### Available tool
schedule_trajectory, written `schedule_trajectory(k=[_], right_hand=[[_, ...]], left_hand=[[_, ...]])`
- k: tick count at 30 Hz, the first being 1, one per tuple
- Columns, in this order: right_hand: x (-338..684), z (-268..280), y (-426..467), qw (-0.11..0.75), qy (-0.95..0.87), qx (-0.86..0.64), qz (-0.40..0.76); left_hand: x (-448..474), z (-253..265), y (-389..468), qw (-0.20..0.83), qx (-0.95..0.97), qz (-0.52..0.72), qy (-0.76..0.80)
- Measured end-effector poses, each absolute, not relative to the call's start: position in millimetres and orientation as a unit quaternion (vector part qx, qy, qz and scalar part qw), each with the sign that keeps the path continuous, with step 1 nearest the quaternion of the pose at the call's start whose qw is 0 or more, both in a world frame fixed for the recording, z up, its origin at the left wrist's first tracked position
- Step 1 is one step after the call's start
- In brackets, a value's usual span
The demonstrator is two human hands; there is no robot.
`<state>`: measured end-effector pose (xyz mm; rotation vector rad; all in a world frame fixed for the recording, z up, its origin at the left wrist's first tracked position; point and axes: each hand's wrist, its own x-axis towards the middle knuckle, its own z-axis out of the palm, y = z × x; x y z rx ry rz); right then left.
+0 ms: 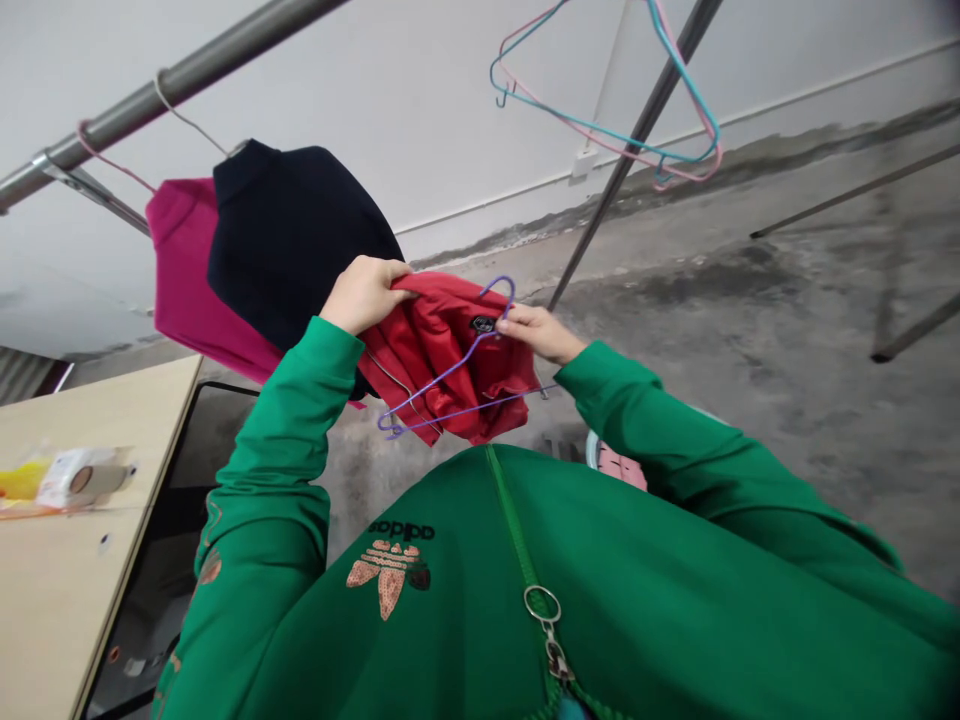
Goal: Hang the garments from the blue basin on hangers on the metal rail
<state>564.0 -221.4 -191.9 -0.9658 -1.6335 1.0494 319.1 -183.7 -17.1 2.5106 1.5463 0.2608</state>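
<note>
The wall (450, 125) stands behind the work area and meets the grey floor (750, 345). The rack (217, 65) crosses the upper left. The table (60, 600) occupies the lower left and carries a white packet (66, 478). The wearer's green jacket (435, 640) fills the foreground, with sleeves reaching forward.

Two garments hang from the rack by hooks: the black top (300, 220) overlaps the magenta top (184, 265). The red top (448, 338) is held clear of the floor, between both hands, in front of the body and just beside the black top.

The blue hanger (585, 129) and the pink hanger (697, 179) hang together at the upper right. The purple hanger (448, 373) lies tilted across the near face of the red top, hook end away from the body.

Left hand (366, 292): fingers clamped on the upper left edge of the red top. Right hand (543, 333): thumb and fingers pinched together at the neck of the purple hanger, beside the label (483, 324); whether fabric is also gripped cannot be told.
</note>
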Motion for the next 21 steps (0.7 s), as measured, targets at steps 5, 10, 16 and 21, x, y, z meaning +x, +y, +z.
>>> schedule_trajectory(k=[5,10,16,21], right_hand=[[609,-151,-213,0.441,-0.713,-0.373,0.397],[608,-117,-206,0.427,-0.748,-0.417,0.290],[590,-117,-211,0.467,-0.711,-0.522,0.058],[585,-120,-218,0.472,-0.694,-0.544,-0.023]], left_hand=[[300,-45,-177,-0.076,0.840,-0.100,0.528],[303,-71,-182,-0.094,0.818,-0.130,0.552],[306,-75,-183,-0.005,0.828,-0.103,0.551],[315,-84,-194,0.255,0.839,-0.018,0.481]])
